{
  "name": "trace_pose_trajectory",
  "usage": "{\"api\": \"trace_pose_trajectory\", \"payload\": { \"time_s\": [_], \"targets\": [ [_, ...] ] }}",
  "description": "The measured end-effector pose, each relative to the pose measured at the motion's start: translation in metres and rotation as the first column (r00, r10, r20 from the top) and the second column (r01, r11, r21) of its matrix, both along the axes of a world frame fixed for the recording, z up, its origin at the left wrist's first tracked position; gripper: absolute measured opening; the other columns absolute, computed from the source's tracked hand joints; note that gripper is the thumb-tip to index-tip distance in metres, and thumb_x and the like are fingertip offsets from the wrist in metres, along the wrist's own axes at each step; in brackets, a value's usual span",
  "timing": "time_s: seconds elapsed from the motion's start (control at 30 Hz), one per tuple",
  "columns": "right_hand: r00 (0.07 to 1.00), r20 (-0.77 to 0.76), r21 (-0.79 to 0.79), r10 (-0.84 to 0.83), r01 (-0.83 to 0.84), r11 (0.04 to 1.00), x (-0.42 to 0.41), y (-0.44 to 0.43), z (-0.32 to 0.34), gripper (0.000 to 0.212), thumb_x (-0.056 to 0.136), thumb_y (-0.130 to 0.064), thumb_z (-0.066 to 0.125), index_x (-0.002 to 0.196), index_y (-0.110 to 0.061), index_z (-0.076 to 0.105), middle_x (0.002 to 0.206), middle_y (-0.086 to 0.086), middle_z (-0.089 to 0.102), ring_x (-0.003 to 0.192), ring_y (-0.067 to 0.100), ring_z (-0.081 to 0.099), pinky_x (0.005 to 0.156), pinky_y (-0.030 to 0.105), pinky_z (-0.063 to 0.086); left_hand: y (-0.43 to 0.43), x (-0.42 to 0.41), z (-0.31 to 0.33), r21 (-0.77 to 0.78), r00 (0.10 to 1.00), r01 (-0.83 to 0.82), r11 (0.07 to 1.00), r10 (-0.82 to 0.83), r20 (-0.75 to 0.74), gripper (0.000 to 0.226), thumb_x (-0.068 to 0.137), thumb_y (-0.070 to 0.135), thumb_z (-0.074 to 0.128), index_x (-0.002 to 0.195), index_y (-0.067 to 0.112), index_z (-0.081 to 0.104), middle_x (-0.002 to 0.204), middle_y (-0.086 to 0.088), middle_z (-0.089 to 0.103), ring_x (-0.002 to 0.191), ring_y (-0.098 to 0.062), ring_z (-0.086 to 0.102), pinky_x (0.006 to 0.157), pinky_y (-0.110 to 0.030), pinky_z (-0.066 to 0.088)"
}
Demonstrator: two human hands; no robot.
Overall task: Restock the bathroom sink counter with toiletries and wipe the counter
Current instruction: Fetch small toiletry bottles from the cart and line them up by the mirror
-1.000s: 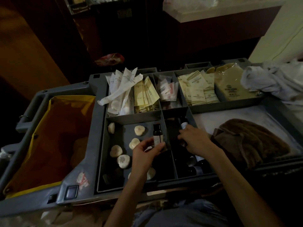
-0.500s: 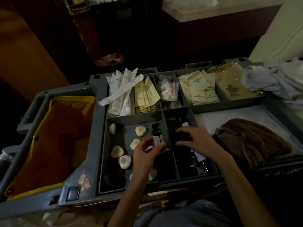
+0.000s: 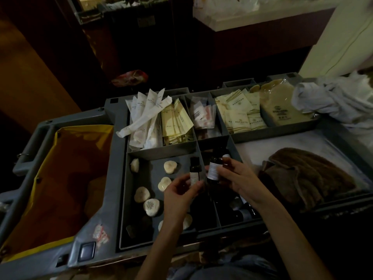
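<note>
Head view. The left hand (image 3: pixel 179 194) pinches a small dark bottle (image 3: pixel 194 172) upright between fingers and thumb. The right hand (image 3: pixel 238 178) is curled round a second dark bottle (image 3: pixel 213 170) just beside it. Both bottles are held over the grey cart tray (image 3: pixel 122 199), above its near middle compartments. Round soaps (image 3: pixel 170 166) lie near left, paper sachets (image 3: pixel 238 116) in the far row, and a brown towel (image 3: pixel 308 174) to the right.

The head camera looks steeply down, close over the cart tray (image 3: pixel 214 232), facing forward.
</note>
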State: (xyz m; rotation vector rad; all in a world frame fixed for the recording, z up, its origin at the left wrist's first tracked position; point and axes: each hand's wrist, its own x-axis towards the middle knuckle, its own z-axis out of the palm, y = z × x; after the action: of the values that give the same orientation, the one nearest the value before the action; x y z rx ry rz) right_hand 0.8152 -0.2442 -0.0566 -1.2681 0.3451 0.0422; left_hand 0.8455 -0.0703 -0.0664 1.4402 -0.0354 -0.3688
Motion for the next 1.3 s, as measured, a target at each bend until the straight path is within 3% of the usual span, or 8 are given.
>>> {"api": "trace_pose_trajectory", "payload": {
  "time_s": [0.1, 0.27, 0.47, 0.6, 0.67, 0.9, 1.1, 1.3],
  "targets": [
    [0.998, 0.041, 0.169, -0.037, 0.029, 0.985, -0.008, 0.008, 0.013, 0.038, 0.082, -0.013, 0.055, 0.119, -0.001, 0.057, 0.112, 0.015, 0.069, 0.103, 0.026, 0.067, 0.087, 0.035, 0.056, -0.002, -0.004, 0.002, -0.003, 1.000, -0.005, 1.000, 0.005, 0.026, 0.023, 0.077, 0.009, 0.071, 0.100, 0.013, 0.067, 0.088, -0.005, 0.074, 0.086, -0.019, 0.071, 0.071, -0.024, 0.056],
    [0.987, 0.114, 0.159, -0.111, 0.092, 0.983, -0.031, 0.016, 0.028, 0.036, 0.080, -0.009, 0.056, 0.116, -0.008, 0.059, 0.110, 0.008, 0.071, 0.101, 0.020, 0.068, 0.079, 0.026, 0.057, -0.005, -0.015, 0.018, -0.047, 0.994, 0.015, 0.999, -0.010, 0.107, 0.036, 0.069, 0.020, 0.074, 0.103, 0.012, 0.066, 0.093, -0.005, 0.074, 0.086, -0.017, 0.070, 0.070, -0.023, 0.055],
    [0.955, 0.137, 0.155, -0.263, 0.242, 0.958, -0.080, 0.037, 0.036, 0.074, 0.056, -0.033, 0.089, 0.119, -0.009, 0.061, 0.119, 0.013, 0.067, 0.109, 0.025, 0.065, 0.084, 0.030, 0.056, 0.004, -0.040, 0.040, -0.040, 0.972, 0.204, 0.978, -0.197, 0.131, 0.032, 0.084, 0.014, 0.067, 0.116, 0.012, 0.062, 0.096, 0.001, 0.073, 0.090, -0.011, 0.070, 0.069, -0.018, 0.054],
    [0.914, 0.098, 0.185, -0.393, 0.371, 0.910, -0.121, 0.060, 0.039, 0.089, 0.043, -0.038, 0.094, 0.120, -0.008, 0.062, 0.119, 0.014, 0.066, 0.110, 0.026, 0.064, 0.080, 0.028, 0.056, 0.021, -0.071, 0.050, -0.017, 0.934, 0.354, 0.935, -0.353, 0.050, 0.021, 0.090, 0.023, 0.060, 0.110, 0.031, 0.059, 0.090, 0.018, 0.073, 0.085, -0.003, 0.069, 0.069, -0.019, 0.054],
    [0.896, 0.075, 0.187, -0.438, 0.419, 0.889, -0.142, 0.073, 0.040, 0.089, 0.045, -0.037, 0.093, 0.122, -0.007, 0.061, 0.118, 0.013, 0.067, 0.108, 0.025, 0.065, 0.079, 0.027, 0.056, 0.031, -0.087, 0.054, -0.044, 0.900, 0.435, 0.900, -0.435, 0.001, 0.022, 0.092, 0.024, 0.057, 0.113, 0.026, 0.063, 0.098, 0.010, 0.074, 0.089, -0.007, 0.070, 0.072, -0.021, 0.055],
    [0.747, -0.020, 0.182, -0.665, 0.657, 0.732, -0.247, 0.120, 0.037, 0.039, 0.072, -0.011, 0.064, 0.111, -0.011, 0.063, 0.100, 0.005, 0.074, 0.094, 0.018, 0.070, 0.076, 0.026, 0.058, 0.046, -0.157, 0.053, -0.096, 0.682, 0.722, 0.685, -0.728, -0.068, 0.026, 0.094, 0.021, 0.054, 0.116, 0.013, 0.065, 0.106, -0.002, 0.073, 0.098, -0.015, 0.069, 0.075, -0.018, 0.054],
    [0.532, 0.005, 0.121, -0.847, 0.840, 0.529, -0.345, 0.147, 0.041, 0.031, 0.084, -0.008, 0.061, 0.113, -0.018, 0.066, 0.109, 0.006, 0.071, 0.102, 0.020, 0.068, 0.080, 0.026, 0.055, 0.028, -0.226, 0.052, -0.124, 0.454, 0.880, 0.459, -0.888, -0.069, 0.024, 0.096, 0.016, 0.052, 0.115, 0.011, 0.065, 0.107, -0.002, 0.072, 0.102, -0.016, 0.068, 0.079, -0.021, 0.054],
    [0.214, 0.041, 0.125, -0.976, 0.968, 0.218, -0.447, 0.186, 0.044, 0.032, 0.086, -0.016, 0.061, 0.117, -0.008, 0.064, 0.114, 0.011, 0.069, 0.108, 0.026, 0.063, 0.083, 0.025, 0.054, 0.009, -0.324, 0.056, -0.134, 0.217, 0.963, 0.233, -0.968, -0.126, 0.018, 0.092, 0.000, 0.053, 0.095, 0.014, 0.064, 0.087, 0.001, 0.073, 0.078, -0.008, 0.070, 0.067, -0.019, 0.056]
  ]
}}
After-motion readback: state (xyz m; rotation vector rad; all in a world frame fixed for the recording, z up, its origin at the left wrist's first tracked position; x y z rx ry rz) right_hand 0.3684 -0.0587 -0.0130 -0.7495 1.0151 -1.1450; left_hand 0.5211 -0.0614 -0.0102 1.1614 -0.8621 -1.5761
